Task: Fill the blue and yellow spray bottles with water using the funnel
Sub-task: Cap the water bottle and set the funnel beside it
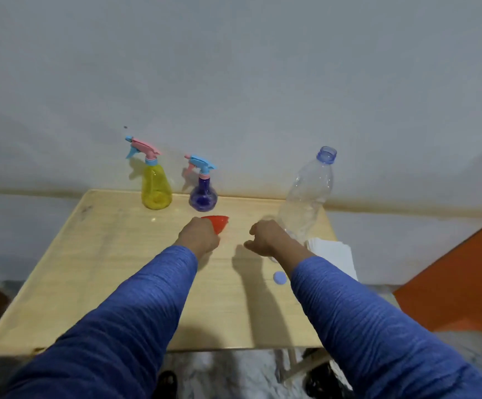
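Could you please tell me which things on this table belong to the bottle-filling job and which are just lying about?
Belonging to the job:
yellow spray bottle
blue spray bottle
red funnel, gripped by the left hand
clear water bottle, uncapped, with its blue cap on the table

Just lying about:
white folded paper, by the right hand

We see a pale grey wall [234, 67] filling the upper frame, a light wooden table [90, 269] at centre, marbled grey floor [234, 375] along the bottom edge, and an orange panel [458, 283] at lower right.
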`<act>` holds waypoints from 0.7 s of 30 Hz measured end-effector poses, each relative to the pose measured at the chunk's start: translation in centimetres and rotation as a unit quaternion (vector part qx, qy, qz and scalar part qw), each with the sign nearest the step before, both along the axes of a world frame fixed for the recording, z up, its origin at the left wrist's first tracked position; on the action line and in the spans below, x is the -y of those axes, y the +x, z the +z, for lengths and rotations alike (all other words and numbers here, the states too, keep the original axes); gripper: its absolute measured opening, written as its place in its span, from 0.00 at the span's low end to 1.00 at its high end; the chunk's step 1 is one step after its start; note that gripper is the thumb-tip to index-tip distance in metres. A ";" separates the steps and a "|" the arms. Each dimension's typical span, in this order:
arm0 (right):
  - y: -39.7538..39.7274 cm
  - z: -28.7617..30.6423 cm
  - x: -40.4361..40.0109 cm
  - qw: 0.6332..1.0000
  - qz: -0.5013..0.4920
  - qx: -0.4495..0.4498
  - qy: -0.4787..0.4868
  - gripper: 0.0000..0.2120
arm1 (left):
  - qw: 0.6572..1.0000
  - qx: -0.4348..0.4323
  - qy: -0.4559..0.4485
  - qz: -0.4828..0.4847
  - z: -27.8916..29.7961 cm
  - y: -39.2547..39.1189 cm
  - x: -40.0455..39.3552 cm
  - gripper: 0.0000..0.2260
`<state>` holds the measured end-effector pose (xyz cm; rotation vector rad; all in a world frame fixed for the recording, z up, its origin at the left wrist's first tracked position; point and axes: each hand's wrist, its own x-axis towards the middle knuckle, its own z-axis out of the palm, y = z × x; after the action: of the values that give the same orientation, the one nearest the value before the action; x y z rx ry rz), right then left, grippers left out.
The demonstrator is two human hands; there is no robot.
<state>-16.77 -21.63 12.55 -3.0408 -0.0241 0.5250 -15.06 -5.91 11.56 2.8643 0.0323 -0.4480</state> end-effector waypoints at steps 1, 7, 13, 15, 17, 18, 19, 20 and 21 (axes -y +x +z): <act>-0.9 -0.4 0.9 1.000 -0.004 -0.003 0.013 0.23 | 1.000 0.000 -0.007 -0.006 -0.1 -0.3 0.8 0.19; -5.6 -3.6 6.2 0.979 -0.114 0.006 0.166 0.24 | 0.965 0.091 -0.247 -0.020 0.6 -0.8 6.4 0.27; -7.7 -7.1 8.9 0.950 -0.157 0.017 0.269 0.28 | 0.851 0.139 -0.504 -0.054 3.3 -0.3 11.7 0.35; -7.8 -8.0 8.9 0.944 -0.160 0.012 0.290 0.29 | 0.834 0.140 -0.530 -0.067 3.7 -0.1 12.7 0.39; -7.9 -8.9 8.9 0.933 -0.172 0.016 0.314 0.28 | 0.824 0.137 -0.544 -0.081 4.1 0.0 13.4 0.44; -7.8 -9.3 8.9 0.934 -0.169 0.023 0.314 0.28 | 0.821 0.136 -0.547 -0.085 4.1 0.1 13.6 0.46; -7.7 -9.6 8.9 0.938 -0.161 0.030 0.305 0.27 | 0.821 0.136 -0.548 -0.087 4.1 0.2 13.7 0.47; -7.6 -10.0 8.9 0.942 -0.153 0.035 0.298 0.26 | 0.821 0.135 -0.548 -0.090 4.0 0.3 13.8 0.47; -7.5 -10.2 9.0 0.944 -0.147 0.037 0.292 0.25 | 0.822 0.134 -0.545 -0.094 3.9 0.4 13.9 0.47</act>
<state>-24.27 -30.62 2.34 -2.4204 0.2260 0.3076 -14.69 -19.78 15.46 1.7521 -0.4211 -0.0278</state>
